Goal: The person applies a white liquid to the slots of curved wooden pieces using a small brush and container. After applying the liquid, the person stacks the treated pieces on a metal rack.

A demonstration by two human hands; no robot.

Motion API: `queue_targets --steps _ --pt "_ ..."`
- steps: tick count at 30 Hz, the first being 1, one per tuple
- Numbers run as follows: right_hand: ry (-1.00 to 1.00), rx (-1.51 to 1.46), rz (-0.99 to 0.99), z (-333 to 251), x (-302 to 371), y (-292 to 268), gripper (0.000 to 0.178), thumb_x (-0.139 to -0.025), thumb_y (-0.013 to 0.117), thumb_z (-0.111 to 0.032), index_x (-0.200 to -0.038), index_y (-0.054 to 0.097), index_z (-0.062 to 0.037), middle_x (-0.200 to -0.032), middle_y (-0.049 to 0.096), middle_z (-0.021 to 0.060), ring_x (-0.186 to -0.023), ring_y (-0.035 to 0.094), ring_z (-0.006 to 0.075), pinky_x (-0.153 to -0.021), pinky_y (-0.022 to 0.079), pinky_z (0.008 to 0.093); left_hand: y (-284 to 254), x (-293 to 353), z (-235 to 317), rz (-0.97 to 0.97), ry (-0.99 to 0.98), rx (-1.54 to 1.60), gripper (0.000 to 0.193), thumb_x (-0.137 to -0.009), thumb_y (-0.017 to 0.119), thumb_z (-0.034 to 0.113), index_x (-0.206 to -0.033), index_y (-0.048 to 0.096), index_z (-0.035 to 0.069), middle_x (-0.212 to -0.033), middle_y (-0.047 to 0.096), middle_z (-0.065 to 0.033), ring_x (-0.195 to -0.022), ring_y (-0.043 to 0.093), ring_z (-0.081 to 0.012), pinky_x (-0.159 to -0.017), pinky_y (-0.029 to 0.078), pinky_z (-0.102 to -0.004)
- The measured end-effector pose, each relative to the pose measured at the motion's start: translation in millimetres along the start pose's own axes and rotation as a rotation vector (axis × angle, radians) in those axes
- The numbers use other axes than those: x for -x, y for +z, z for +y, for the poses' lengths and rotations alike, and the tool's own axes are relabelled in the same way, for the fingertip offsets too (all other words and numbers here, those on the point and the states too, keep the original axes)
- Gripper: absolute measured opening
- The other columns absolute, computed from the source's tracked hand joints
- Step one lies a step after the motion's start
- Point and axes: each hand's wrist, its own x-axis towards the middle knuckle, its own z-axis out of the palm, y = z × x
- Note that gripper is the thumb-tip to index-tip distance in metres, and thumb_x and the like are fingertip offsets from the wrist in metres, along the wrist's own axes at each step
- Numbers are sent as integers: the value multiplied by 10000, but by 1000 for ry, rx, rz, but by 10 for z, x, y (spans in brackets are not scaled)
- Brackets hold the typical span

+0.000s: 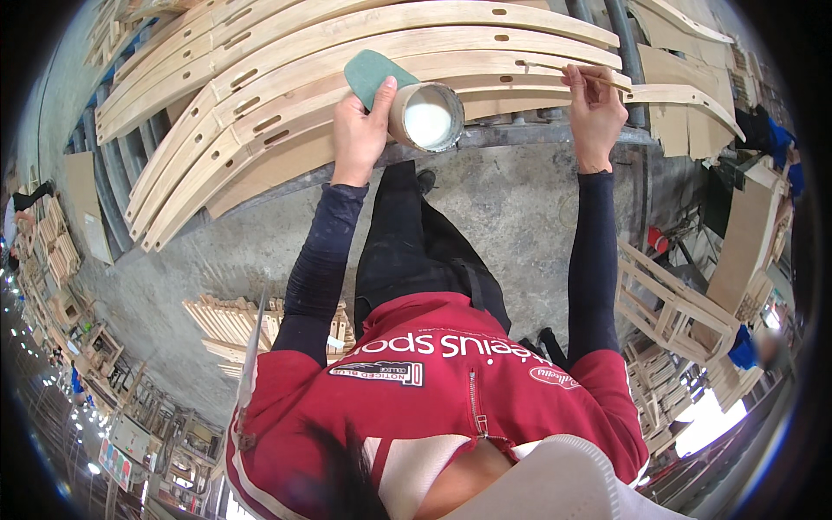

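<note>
My left hand (359, 139) is closed on a round cup (399, 113) with white liquid (427, 120) inside, tilted so its mouth faces me. A flat green rounded piece (371, 73) sticks out beside the thumb; whether it is joined to the cup I cannot tell. My right hand (595, 113) pinches a thin brush-like stick (548, 67). Its pale tip points left, at or just above a small slot in one of the long curved wooden slats (485, 62). These slats lie side by side on the rack before me, with oval slots cut along them.
Metal rack rails (520, 134) run under the slats, with cardboard (269, 173) between. More curved wood (685, 94) lies on cardboard at the right. Wooden frames (676, 303) stand on the right, stacked wooden parts (230, 325) on the concrete floor (503, 208). Other people are at the right edge.
</note>
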Motion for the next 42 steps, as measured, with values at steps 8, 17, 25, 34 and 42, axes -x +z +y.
queue_targets --steps 8,17,25,34,42 --pt "55 -114 8 -15 -42 -84 155 -917 685 -151 -923 655 2 -846 730 79 -807 714 119 -711 540 223 33 7 -47 10 49 -18 397 -944 639 342 -838 676 -38 -704 655 -31 -664 534 -75 -615 467 -288" --pt "128 -332 -32 6 -270 19 185 -939 645 -127 -959 636 56 -885 725 133 -811 718 172 -744 573 246 -60 63 -43 3 -8 -43 424 -940 642 360 -784 667 -33 -635 581 10 -594 473 -66 -541 424 -286" --pt "64 -80 -134 47 -366 328 219 -940 655 -189 -991 648 24 -878 735 91 -831 715 132 -739 550 225 -145 96 -75 11 -66 -56 359 -939 656 322 -870 718 -24 -764 677 -13 -703 545 -47 -633 455 -243" --pt "-233 140 -215 -158 -378 342 85 -902 678 -145 -925 643 -72 -788 726 39 -773 725 129 -649 526 237 -168 82 -118 41 -49 -31 426 -932 650 376 -817 707 -30 -677 657 -23 -649 531 -64 -597 464 -276" --pt "-223 233 -242 -254 -385 295 94 -906 680 -162 -908 654 -72 -787 726 37 -780 725 125 -641 530 244 -216 51 -79 23 -74 -28 426 -936 645 374 -820 696 -33 -659 639 -3 -630 528 -74 -587 459 -276"
